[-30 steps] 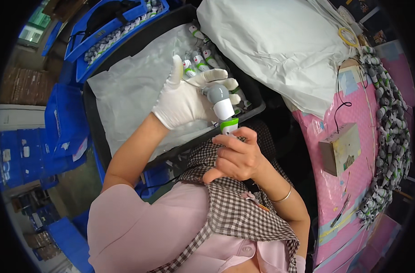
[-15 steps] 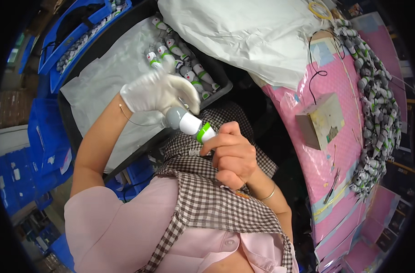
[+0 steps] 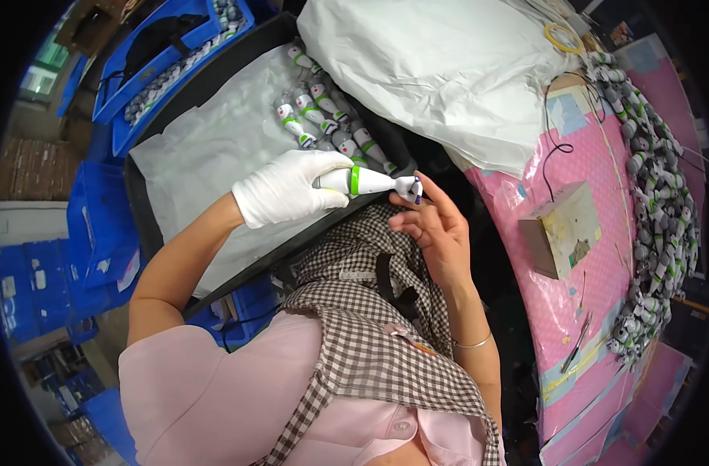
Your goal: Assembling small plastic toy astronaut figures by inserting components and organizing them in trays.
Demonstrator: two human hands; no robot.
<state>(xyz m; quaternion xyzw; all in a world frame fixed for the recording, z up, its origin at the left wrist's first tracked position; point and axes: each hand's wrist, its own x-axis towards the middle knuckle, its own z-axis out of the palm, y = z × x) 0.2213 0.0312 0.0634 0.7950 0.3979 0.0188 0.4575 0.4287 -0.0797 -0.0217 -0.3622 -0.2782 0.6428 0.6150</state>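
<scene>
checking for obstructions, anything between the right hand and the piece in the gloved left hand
Nothing visible: the right hand is at the narrow end of the white-green piece; the left hand grips the other end.

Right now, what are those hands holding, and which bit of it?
The gloved left hand holds a green-banded white piece by its wider end. The right hand is at its narrow end; whether it grips cannot be told.

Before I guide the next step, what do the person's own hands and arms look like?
The left hand wears a plain white glove ending at the wrist; a pale pink short sleeve covers that upper arm. The right hand is bare, with a thin, metallic-looking bangle on its forearm.
</scene>
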